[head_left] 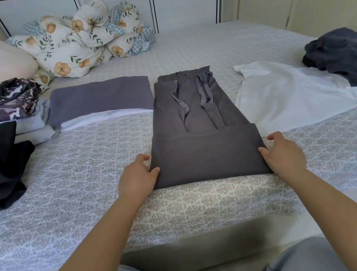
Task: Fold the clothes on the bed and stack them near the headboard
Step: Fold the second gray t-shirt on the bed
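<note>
both hands, left hand [137, 177] and right hand [282, 153], pinching the dark grey folded cotton garment [200, 131] at its near corners; imo lift evenly so the fold lands square

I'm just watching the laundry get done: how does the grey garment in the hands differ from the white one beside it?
The grey garment is dark, laid straight and narrow, with its near end folded up; the white garment is pale, spread loosely and unfolded. The left hand and right hand grip the grey one's near corners; nothing holds the white one, though a dark blue heap overlaps its far edge. Both lie on the bed.
</note>
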